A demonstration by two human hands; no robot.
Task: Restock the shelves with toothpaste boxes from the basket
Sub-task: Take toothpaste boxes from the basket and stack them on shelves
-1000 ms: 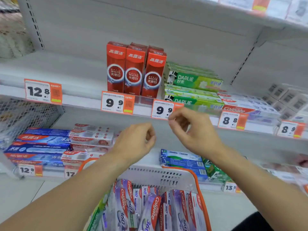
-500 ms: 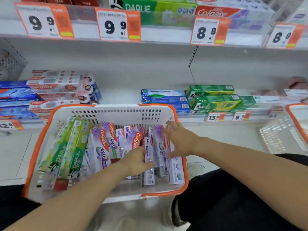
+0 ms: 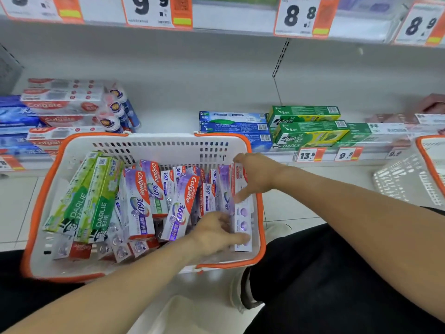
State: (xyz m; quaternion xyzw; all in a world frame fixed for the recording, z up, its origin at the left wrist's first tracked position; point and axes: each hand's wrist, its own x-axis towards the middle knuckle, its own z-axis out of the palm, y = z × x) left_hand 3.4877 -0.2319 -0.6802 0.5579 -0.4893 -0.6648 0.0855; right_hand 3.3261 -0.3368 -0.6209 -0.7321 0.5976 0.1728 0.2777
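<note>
A white basket with an orange rim (image 3: 41, 201) stands on the floor in front of the lowest shelf. Inside it lie several purple Colgate 360 boxes (image 3: 142, 201), and green Darlie boxes (image 3: 79, 201) rest against its left side. A white and purple Colgate box (image 3: 243, 220) lies along the basket's right wall. My left hand (image 3: 216, 235) holds the near end of that box, fingers laid across its face. At the box's far end, my right hand (image 3: 255, 177) curls over it with the thumb pointing down along it.
The lowest shelf holds red and white Colgate boxes (image 3: 62, 104) at left, blue boxes (image 3: 233, 126) in the middle and green Darlie boxes (image 3: 310, 131) at right. A second white basket (image 3: 409, 179) stands at the right edge. Price tags (image 3: 156, 10) line the shelf edge above.
My view dropped from the upper shelf to the basket. Both hands left the shelf edge and went into the basket. The right hand, flat on the boxes before, now curls over one box's far end.
</note>
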